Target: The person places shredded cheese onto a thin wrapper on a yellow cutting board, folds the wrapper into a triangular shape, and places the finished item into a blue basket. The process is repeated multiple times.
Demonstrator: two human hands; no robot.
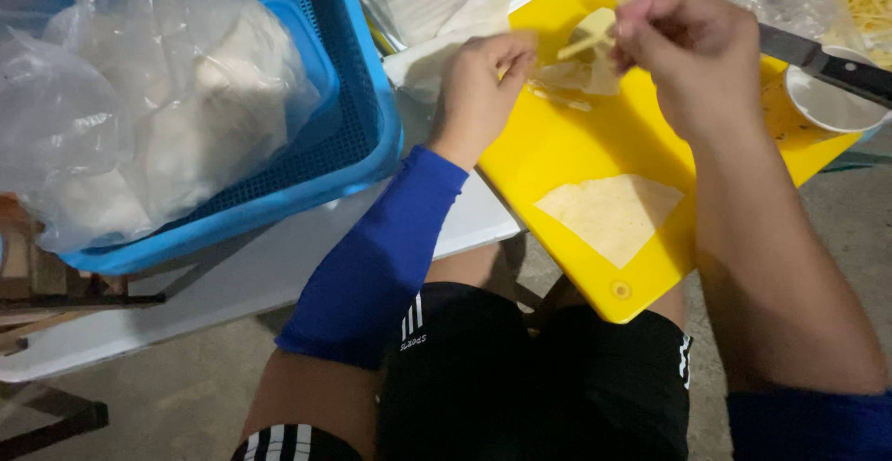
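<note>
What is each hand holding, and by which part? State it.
Both the left hand and right hand pinch a thin pale wrapper sheet at its edges over the yellow cutting board.

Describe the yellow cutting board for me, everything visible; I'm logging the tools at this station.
The yellow cutting board looks like smooth hard plastic, rectangular with rounded corners and a small round hole near its close corner. It lies flat but turned at an angle, that corner jutting past the white table over the person's lap. A pale wedge-shaped wrapper lies on it. Farther up, the left hand and right hand work a thin sheet against it. A knife lies across its far right edge.
</note>
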